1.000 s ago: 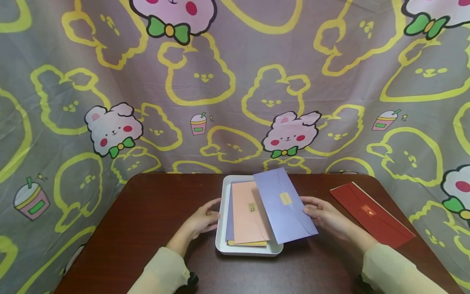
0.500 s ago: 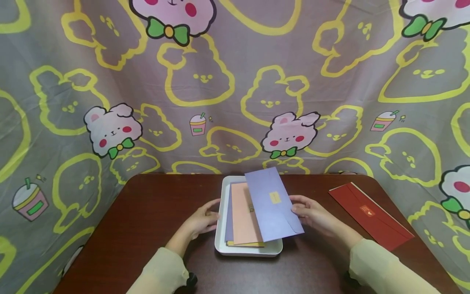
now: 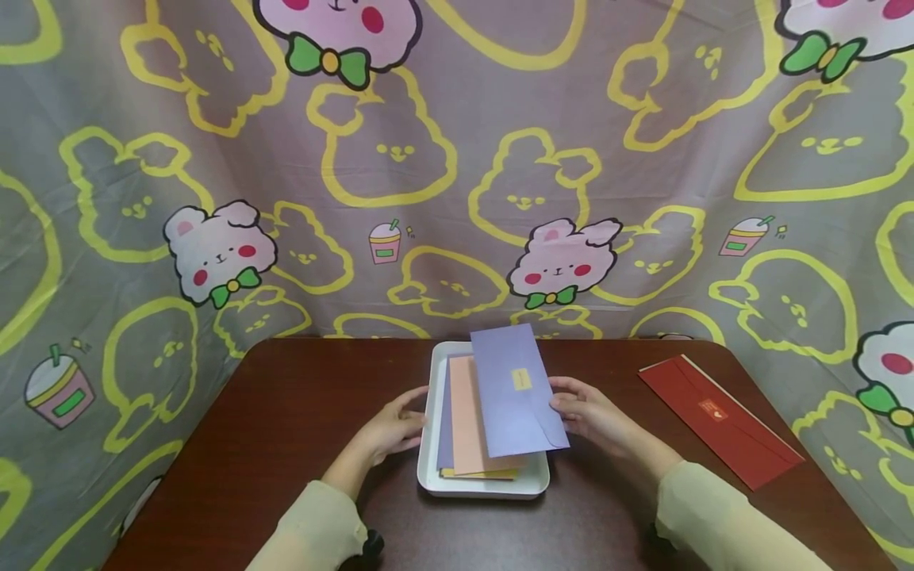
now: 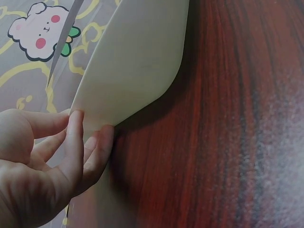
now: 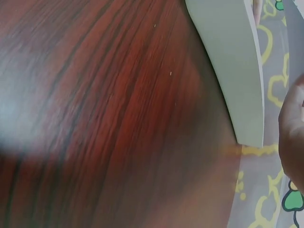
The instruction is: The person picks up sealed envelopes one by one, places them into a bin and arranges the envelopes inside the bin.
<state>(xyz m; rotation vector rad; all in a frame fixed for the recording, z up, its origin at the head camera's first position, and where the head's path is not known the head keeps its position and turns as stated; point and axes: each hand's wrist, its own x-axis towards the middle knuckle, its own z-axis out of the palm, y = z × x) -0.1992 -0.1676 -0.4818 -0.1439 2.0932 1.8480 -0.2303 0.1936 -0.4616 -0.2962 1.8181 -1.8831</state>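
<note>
A white tray (image 3: 485, 493) stands mid-table with envelopes stacked inside. My left hand (image 3: 389, 428) is at its left side; in the left wrist view, thumb and fingers pinch the edge of the tray (image 4: 142, 57). With thumb and fingers, my right hand (image 3: 589, 412) grips the right edge of a lavender envelope (image 3: 510, 404), tilted above the tray and bearing a pale yellow label. It partly covers a peach envelope (image 3: 467, 436). Another lavender edge (image 3: 444, 428) and a yellow edge (image 3: 478, 475) peek out beneath. Only part of the right hand (image 5: 292, 128) shows in its wrist view.
A red envelope (image 3: 714, 420) lies slanted at the table's right, with a pale edge showing under it. The dark red-brown wooden table (image 3: 300, 412) meets a patterned cloth (image 3: 443, 159) hanging behind it.
My right hand has moved left with the lavender envelope, bringing it further over the tray and covering more of the peach one. The left hand stays at the tray.
</note>
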